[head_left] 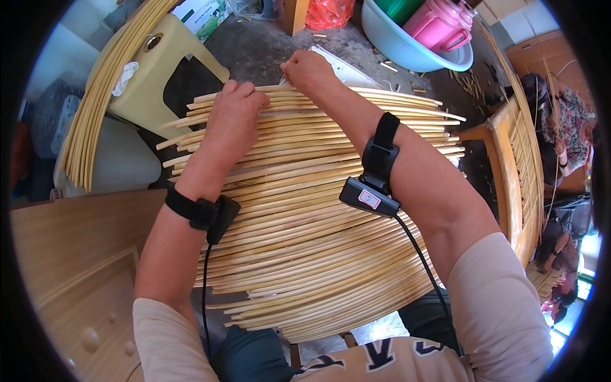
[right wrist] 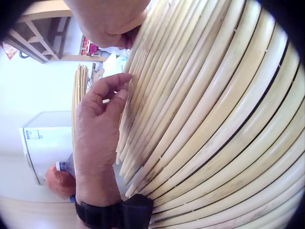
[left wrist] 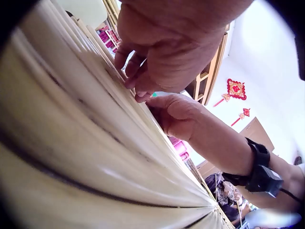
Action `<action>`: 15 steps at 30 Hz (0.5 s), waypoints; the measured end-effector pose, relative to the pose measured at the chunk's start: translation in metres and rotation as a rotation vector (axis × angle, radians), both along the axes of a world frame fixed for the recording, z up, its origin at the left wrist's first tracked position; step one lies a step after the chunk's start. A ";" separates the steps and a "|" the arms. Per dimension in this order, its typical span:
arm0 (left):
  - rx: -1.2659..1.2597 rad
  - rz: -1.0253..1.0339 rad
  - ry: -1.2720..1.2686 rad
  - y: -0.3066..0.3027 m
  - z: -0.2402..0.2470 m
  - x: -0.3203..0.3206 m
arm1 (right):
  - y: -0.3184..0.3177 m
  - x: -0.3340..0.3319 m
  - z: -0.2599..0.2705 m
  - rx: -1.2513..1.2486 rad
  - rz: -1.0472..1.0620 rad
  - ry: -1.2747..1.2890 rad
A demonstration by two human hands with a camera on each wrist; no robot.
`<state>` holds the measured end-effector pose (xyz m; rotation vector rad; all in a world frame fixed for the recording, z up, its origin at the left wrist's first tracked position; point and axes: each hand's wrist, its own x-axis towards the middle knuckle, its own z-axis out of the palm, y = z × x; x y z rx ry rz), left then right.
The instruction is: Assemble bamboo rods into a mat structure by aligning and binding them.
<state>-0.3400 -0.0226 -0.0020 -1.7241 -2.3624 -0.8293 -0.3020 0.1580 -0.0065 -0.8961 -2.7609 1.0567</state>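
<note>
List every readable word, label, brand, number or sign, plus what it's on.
Nothing reads in full.
Beige shirt: large dark letters, a middle one like "K"; cut off, word unreadable.
Sticker on the right wrist's black camera: mark too small to read.
White-and-green box: print too small.
White appliance: label blurred.
Red wall ornament: central design, can't tell if it's a character.

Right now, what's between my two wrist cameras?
In the head view, pale yellow sticks, laid side by side, fill the stretch between the left camera and the right camera.
</note>
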 end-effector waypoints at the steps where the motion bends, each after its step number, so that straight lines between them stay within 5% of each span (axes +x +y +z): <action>1: -0.022 0.000 0.007 -0.001 -0.001 -0.001 | -0.001 0.001 0.001 -0.008 0.004 -0.001; 15: -0.004 0.055 0.091 0.009 -0.001 -0.004 | -0.001 0.001 -0.002 0.021 -0.005 0.026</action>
